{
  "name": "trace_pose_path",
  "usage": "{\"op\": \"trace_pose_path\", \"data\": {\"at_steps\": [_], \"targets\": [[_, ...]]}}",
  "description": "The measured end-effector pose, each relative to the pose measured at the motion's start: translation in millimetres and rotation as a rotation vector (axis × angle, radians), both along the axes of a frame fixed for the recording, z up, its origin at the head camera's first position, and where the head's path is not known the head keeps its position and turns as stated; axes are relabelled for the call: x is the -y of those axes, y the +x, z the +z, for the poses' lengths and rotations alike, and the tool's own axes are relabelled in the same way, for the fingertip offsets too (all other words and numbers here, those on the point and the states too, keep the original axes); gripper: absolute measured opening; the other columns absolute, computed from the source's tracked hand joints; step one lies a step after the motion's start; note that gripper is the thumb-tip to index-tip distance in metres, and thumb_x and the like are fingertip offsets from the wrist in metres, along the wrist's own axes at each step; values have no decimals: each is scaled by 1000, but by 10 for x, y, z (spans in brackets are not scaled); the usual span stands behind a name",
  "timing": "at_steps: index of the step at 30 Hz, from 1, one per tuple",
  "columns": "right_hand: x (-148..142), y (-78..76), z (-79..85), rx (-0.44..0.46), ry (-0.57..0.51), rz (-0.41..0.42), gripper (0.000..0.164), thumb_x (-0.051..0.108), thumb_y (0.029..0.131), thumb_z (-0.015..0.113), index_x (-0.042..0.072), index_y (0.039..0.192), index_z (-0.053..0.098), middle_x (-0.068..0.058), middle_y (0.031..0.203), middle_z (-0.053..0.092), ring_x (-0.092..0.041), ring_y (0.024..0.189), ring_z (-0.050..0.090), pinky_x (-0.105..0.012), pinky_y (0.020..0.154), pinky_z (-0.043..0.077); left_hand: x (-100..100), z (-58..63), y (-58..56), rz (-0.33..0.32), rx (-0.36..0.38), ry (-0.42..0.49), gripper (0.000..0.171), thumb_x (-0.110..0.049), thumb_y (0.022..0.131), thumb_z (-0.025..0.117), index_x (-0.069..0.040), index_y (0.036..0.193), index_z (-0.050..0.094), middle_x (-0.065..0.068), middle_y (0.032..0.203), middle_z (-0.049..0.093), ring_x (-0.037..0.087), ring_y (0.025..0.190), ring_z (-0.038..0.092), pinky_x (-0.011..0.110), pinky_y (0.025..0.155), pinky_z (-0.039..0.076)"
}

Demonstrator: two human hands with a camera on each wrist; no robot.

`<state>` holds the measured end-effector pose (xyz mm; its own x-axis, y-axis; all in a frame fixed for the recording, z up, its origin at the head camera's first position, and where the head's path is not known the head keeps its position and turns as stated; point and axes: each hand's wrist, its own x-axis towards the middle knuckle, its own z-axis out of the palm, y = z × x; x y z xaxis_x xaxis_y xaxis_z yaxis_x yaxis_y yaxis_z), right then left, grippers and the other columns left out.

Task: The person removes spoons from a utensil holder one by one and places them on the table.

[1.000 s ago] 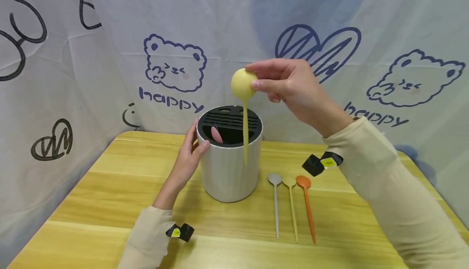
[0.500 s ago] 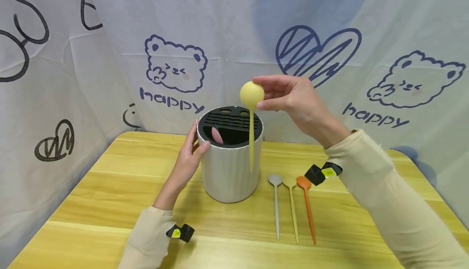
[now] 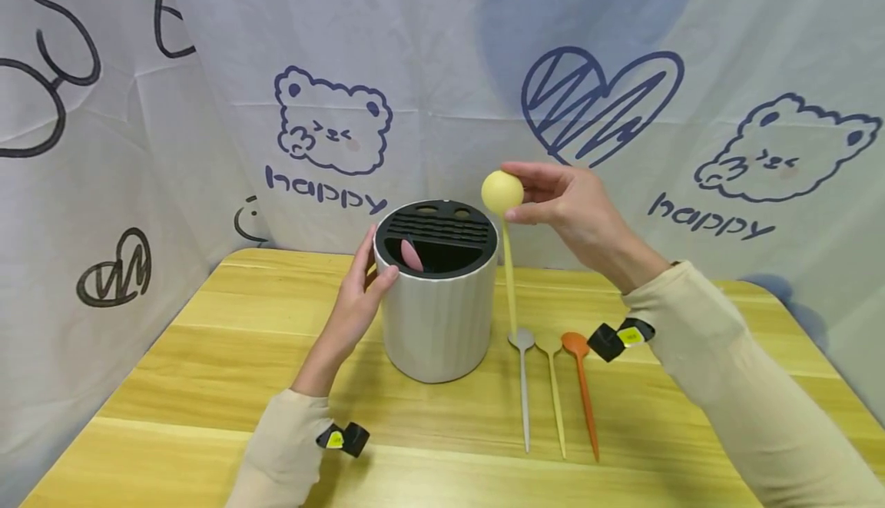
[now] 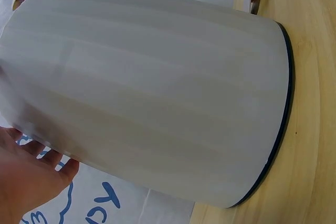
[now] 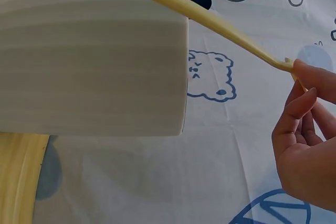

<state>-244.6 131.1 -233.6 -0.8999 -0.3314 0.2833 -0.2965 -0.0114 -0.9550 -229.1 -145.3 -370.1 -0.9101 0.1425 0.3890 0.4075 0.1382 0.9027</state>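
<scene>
My right hand [image 3: 584, 220] pinches a long-handled yellow spoon [image 3: 502, 193] by its round head, handle hanging down. The handle tip overlaps the grey spoon's head in the head view. In the right wrist view the spoon [image 5: 210, 19] slants across the pale utensil holder [image 5: 94, 72]. My left hand [image 3: 356, 293] rests against the holder's left side, thumb at the front rim. Its fingertips touch the wall in the left wrist view. The white ribbed utensil holder [image 3: 437, 331] stands upright with a black slotted top. A pink piece [image 3: 411, 254] leans inside its front opening.
To the holder's right, a grey spoon [image 3: 524, 393], a second yellow spoon [image 3: 555, 396] and an orange spoon [image 3: 585, 400] lie side by side on the wooden table [image 3: 415, 454]. A printed white cloth [image 3: 442, 47] hangs close behind the table.
My right hand has moved right and down with the yellow spoon, from in front of the holder to just beside its right edge. The left hand keeps its place on the holder.
</scene>
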Motion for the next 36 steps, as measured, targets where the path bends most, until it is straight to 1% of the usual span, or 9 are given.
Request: {"op": "trace_pose_path", "data": {"at_steps": [3,7,13,18,24,29,33,36], "targets": [[-18,-13,-33,12,25,-24,56,-19,77,67,-11,131,53,-1,105,70,-16,89,66,-25,83,53,1,3,-2,-2,0,0,72,-28,97,49,-10,156,12,5,160,14,23,144,18,48,114,21],[-52,-12,-106,44,85,-40,54,-15,78,69,-11,130,54,-2,104,70,-16,88,66,-25,84,53,-3,7,-2,-5,7,-3,72,-29,96,49,-11,156,12,4,160,14,23,144,17,48,114,21],[-120,-11,-244,82,166,-68,53,-12,79,70,-9,130,55,-3,105,70,-15,88,66,-26,85,53,-6,11,-12,-11,9,-9,73,-30,96,49,-12,156,11,3,160,13,23,144,17,47,114,21],[-187,-1,-377,114,224,-82,53,-8,80,72,-7,130,56,-7,107,70,-15,88,66,-26,84,53,1,15,-4,-10,7,-4,73,-29,96,49,-12,156,11,4,160,13,23,144,17,47,114,21],[-275,24,-507,127,259,-91,53,-4,81,72,-8,131,55,-11,110,68,-13,87,65,-25,83,53,10,-1,2,-11,8,1,73,-29,96,48,-12,156,11,4,160,13,23,144,17,48,114,20],[-365,52,-585,158,280,-106,54,-1,81,74,-7,131,54,-9,108,69,-13,87,64,-24,83,53,11,-2,9,-8,9,-1,72,-29,96,48,-12,156,11,4,160,13,23,144,17,48,114,20],[-453,67,-668,191,307,-133,55,1,82,74,-6,132,54,-9,109,68,-12,88,63,-23,83,52,16,-3,5,-5,10,-4,72,-30,96,48,-12,156,11,4,160,13,23,144,17,48,114,20],[-537,78,-752,215,332,-156,55,3,83,73,-6,134,53,-11,114,67,-12,89,62,-22,84,51,9,7,3,-5,11,-10,73,-31,96,48,-13,156,11,4,160,13,23,144,17,48,114,20]]}}
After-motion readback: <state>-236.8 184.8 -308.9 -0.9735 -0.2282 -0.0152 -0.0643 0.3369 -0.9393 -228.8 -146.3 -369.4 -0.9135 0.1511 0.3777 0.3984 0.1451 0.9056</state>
